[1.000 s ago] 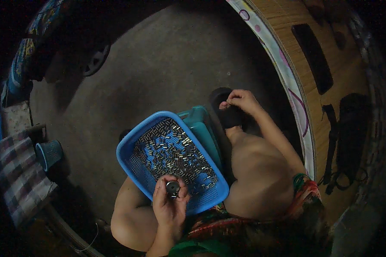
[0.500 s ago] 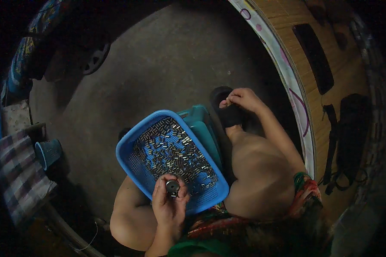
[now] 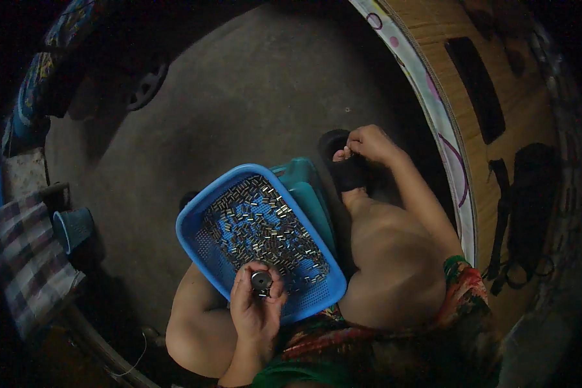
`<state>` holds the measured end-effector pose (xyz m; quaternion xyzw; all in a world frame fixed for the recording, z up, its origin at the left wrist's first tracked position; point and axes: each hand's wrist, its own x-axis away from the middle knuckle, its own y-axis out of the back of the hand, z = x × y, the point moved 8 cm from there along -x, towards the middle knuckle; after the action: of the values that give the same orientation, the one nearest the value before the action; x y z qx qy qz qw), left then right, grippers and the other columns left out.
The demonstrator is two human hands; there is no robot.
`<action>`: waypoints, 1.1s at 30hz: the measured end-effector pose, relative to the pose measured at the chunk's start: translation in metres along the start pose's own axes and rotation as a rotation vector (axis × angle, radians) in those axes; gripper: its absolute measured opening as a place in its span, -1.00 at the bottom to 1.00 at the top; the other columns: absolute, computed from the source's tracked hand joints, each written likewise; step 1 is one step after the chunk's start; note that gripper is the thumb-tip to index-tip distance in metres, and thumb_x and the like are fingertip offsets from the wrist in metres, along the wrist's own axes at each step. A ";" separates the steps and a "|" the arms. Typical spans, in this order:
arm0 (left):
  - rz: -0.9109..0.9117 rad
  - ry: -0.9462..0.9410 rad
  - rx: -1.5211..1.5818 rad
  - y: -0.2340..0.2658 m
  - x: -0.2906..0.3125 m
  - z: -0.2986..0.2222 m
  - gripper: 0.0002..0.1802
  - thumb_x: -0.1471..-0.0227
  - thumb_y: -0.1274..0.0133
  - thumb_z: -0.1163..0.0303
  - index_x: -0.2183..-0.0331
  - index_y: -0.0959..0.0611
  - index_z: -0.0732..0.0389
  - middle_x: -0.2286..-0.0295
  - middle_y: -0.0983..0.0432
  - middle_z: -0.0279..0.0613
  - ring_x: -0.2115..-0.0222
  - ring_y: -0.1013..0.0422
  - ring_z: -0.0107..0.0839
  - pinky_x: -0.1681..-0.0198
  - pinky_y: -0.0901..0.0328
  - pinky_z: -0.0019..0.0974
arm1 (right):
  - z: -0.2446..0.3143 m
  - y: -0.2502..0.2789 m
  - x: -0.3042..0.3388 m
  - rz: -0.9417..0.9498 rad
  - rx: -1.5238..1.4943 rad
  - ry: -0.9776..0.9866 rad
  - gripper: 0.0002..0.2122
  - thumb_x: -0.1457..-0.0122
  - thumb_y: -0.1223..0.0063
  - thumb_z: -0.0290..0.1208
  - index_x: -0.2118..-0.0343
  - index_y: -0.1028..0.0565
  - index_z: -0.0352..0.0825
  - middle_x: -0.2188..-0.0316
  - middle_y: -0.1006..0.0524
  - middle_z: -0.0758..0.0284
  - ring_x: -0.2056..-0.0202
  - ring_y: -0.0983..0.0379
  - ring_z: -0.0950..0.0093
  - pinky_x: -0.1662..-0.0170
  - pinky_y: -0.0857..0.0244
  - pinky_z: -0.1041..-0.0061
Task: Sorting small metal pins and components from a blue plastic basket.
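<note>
My left hand (image 3: 257,313), raised over the near end of a blue plastic basket (image 3: 198,194), has its fingers curled round a small round metal disc (image 3: 260,280) with a dark centre. Inside the basket lie many short metal pins (image 3: 258,216), scattered over its perforated bottom. Out to the right, my right hand (image 3: 373,143) hangs by the black slipper (image 3: 346,172) on my right foot, close to the toes. Its fingers are bent and pinched together; whatever may be between them is hidden.
Under the basket stands a teal plastic stool (image 3: 307,187). To the left are a small light-blue basket (image 3: 74,229) and a checked cloth (image 3: 32,255). A brown board surface (image 3: 427,39) with a pale patterned edge runs along the right. A dark wheel (image 3: 147,87) is at far left.
My right hand has shifted slightly up and right, its fingers curling further downward. My left hand still holds the disc in about the same place.
</note>
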<state>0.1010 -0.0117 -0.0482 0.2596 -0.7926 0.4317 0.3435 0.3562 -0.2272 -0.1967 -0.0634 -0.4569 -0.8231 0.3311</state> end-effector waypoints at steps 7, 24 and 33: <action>-0.003 -0.002 0.016 -0.001 0.000 0.000 -0.73 -0.08 0.26 0.19 0.34 -0.38 0.19 0.48 -0.33 -0.12 0.61 -0.22 -0.47 0.66 -0.13 -0.50 | -0.016 -0.008 0.000 0.002 -0.171 -0.088 -0.85 0.08 0.04 -0.37 0.52 -0.49 -0.34 0.52 -0.48 0.16 0.44 -0.43 0.27 0.35 -0.28 0.38; -0.011 0.001 0.018 -0.001 0.000 0.000 -0.73 -0.09 0.29 0.20 0.35 -0.38 0.19 0.50 -0.31 -0.13 0.62 -0.22 -0.47 0.67 -0.14 -0.50 | -0.025 -0.017 0.003 -0.062 -0.333 -0.049 -0.89 0.05 0.03 -0.44 0.50 -0.48 -0.36 0.53 -0.50 0.26 0.45 -0.44 0.46 0.33 -0.27 0.51; -0.017 -0.003 0.020 -0.001 0.000 0.000 -0.73 -0.09 0.28 0.20 0.34 -0.38 0.19 0.50 -0.31 -0.14 0.62 -0.22 -0.46 0.67 -0.15 -0.50 | -0.031 -0.024 0.008 0.074 -0.522 -0.084 -0.89 0.08 -0.04 -0.42 0.50 -0.48 -0.34 0.53 -0.50 0.33 0.43 -0.41 0.56 0.31 -0.24 0.55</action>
<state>0.1021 -0.0126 -0.0479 0.2702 -0.7865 0.4364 0.3435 0.3413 -0.2475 -0.2286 -0.1972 -0.2401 -0.8971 0.3140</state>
